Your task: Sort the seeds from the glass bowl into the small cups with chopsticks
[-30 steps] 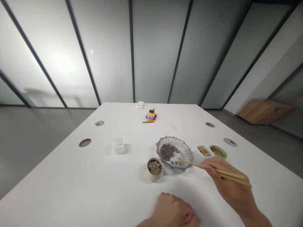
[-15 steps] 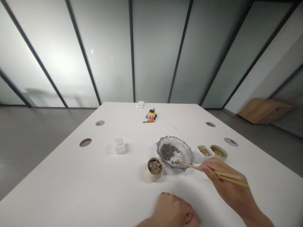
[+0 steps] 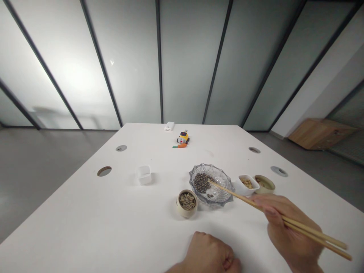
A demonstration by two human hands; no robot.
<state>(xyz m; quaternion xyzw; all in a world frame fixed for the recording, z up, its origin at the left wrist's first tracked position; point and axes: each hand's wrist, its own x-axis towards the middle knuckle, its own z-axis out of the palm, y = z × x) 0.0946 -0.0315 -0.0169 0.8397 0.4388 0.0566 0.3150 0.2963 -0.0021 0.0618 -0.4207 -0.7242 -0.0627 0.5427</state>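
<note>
My right hand (image 3: 292,227) grips a pair of wooden chopsticks (image 3: 241,198), their tips close together among dark brown beans (image 3: 202,183). The beans lie mostly on the left side of a scalloped clear glass bowl (image 3: 227,178); a couple sit apart near its front. Whether the tips pinch a bean is too small to tell. My left hand (image 3: 212,252) rests as a closed fist on the table at the front; nothing shows in it. Just beyond it stands a small cream cup (image 3: 185,213) full of striped seeds (image 3: 187,201).
Right of the glass bowl stand a white dish (image 3: 247,189) holding pale nuts and a greenish bowl (image 3: 267,188). An empty-looking white container (image 3: 144,176) is at left. Farther back are a yellow toy vehicle (image 3: 183,137), an orange-handled screwdriver (image 3: 181,145) and a white box (image 3: 169,126).
My right hand has moved right and slightly down, and the chopsticks' tips have shifted from the bowl's front up to the bean pile. The left fist stays put.
</note>
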